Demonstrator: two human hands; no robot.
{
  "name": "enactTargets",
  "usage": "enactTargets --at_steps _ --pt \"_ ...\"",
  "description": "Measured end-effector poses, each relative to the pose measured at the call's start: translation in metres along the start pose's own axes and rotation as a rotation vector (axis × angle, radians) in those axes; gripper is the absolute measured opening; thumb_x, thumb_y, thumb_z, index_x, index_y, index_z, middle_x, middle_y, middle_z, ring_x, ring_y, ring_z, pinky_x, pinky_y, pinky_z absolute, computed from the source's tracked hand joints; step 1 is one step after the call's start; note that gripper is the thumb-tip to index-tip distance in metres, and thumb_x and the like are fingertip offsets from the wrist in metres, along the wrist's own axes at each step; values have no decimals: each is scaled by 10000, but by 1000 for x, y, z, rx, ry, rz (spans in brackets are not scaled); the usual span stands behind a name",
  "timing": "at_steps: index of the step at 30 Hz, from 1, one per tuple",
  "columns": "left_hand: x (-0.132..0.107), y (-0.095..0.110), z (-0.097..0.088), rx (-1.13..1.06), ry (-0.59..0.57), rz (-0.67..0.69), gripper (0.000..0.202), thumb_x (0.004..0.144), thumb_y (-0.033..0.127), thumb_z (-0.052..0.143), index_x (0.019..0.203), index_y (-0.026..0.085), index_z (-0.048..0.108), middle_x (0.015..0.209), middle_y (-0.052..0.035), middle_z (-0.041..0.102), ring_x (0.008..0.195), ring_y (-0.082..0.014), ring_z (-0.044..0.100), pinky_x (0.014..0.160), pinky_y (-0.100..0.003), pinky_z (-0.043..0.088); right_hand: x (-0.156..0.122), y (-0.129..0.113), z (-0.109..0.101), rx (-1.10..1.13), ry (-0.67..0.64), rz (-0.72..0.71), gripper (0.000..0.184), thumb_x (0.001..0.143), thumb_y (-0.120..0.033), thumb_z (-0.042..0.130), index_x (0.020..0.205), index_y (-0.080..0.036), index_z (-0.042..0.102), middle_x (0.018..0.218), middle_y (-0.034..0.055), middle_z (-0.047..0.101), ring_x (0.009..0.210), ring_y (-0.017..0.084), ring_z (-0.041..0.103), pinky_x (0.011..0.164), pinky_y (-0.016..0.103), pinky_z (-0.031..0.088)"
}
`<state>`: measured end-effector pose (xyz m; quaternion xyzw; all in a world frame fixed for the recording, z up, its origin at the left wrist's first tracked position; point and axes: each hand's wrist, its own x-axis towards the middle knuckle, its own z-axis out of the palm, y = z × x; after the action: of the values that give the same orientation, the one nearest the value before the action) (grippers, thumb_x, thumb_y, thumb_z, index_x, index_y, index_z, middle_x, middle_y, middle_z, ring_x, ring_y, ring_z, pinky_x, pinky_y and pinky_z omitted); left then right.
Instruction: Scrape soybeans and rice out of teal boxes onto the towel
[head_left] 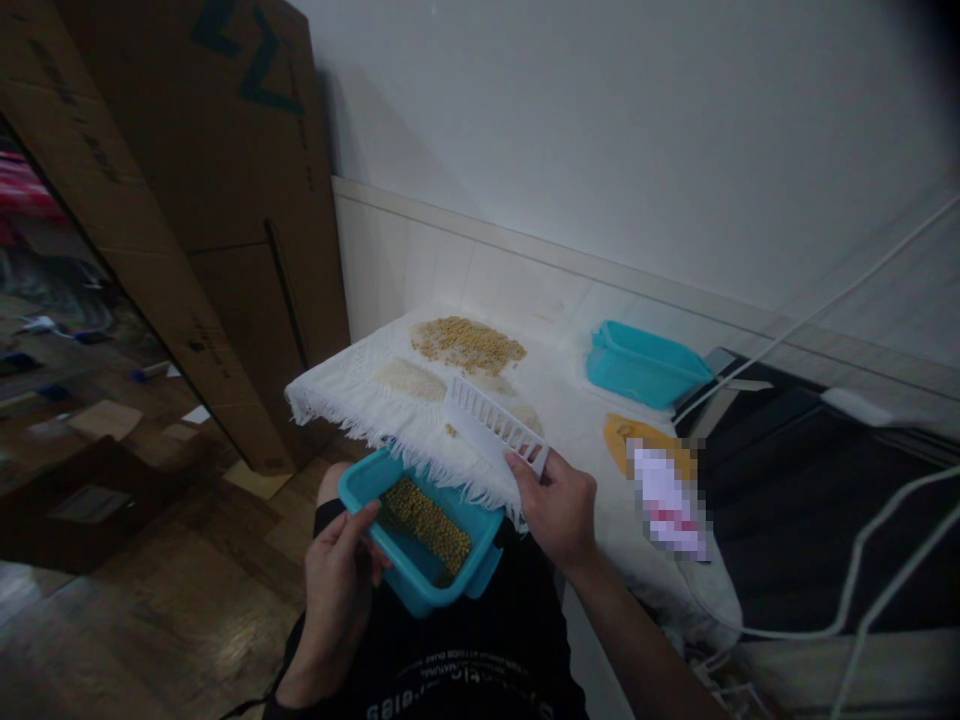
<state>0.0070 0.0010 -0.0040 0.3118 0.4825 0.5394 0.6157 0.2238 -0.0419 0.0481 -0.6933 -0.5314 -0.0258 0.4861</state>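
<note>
1. Leftmost stands a tall cardboard box (217,170), well apart from both hands.
2. The left hand (341,565) is closed on the near left rim of a blue tub (469,503), thumb over the edge and fingers against the outside wall.
3. That tub rests on the person's lap, partly under the fringe of a white cloth (566,400). Yellowish beans (431,522) lie in it. It looks stiff; the beans probably make it fairly heavy, and they would roll if it tipped. Both long rims seem the steadiest places to hold; one corner grip would let it twist.
4. Beyond it, on the cloth, lie a patch of fine pale grain (409,380) and, farther back, a heap of beans (469,343).
5. A white slotted scoop (486,437) hangs just above the cloth's edge, tilted. It looks light and rigid, with thin slats that might snap, so its solid end is the safer hold.
6. The right hand (561,515) has that scoop by its near end, thumb and fingers pinched together on it.
7. Rightward, a second blue tub (645,368) sits near the wall, with an orange piece (619,435) nearer.
</note>
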Motion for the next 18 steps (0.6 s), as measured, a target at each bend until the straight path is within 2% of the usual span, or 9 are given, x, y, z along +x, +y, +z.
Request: enactTargets --at_steps 9,18 --pt "-1 4 -3 37 8 11 389 652 437 776 441 208 543 328 34 495 287 -95 387 324 -220 275 -2 6 -3 15 -34 -24 267 912 -397 623 900 -168 762 800 80 784 657 200 738 617 253 552" --pt "-4 8 -4 28 -7 13 399 659 433 786 447 192 548 341 28 521 293 -84 389 326 -207 272 -14 -3 -20 62 -129 -17 259 903 -397 631 840 -183 762 732 35 771 633 177 726 584 225 521"
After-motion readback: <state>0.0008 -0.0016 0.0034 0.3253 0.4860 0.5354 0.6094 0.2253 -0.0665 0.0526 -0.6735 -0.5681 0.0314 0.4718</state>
